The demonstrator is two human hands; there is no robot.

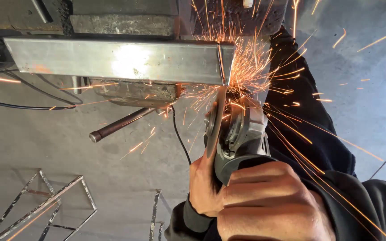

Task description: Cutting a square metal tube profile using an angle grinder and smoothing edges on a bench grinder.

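Grinding in progress: angle grinder held in both hands, its disc edge-on to the camera and touching the cut end of a rectangular steel tube. Contact point sits at the tube's lower right corner, where the sparks start.

Hands: right hand closed in a full fist around the grinder body, fingers wrapped tight, no gap visible. Left hand sits beside it, lower on the tool and partly hidden behind the disc; it appears closed on the grinder too, though its grip is mostly out of view. Both arms in black sleeves.

Step, by judgement: dressing or cutting the tube end, mid-pass. Next move would call for steady pressure, disc kept square to the end face, and the power cable kept clear of the disc.

Materials and shapes:
- Tube: hollow rectangular section, thin wall, bare bright steel with a glare patch mid-face and a small orange rust smear near the left end. Lies horizontal on a rough, dark, pitted support.
- Disc: thin, flat, grey.
- Grinder: grey cast gear housing, matte.
- Sparks: orange streaks fanning upward and down to the right across the sleeve.
- Round steel bar: brownish, dull, projecting below the tube.
- Floor: smooth grey concrete, stained.
- Welded frames of thin square bar lying on the floor, lower left.
- Black cables trailing at left.
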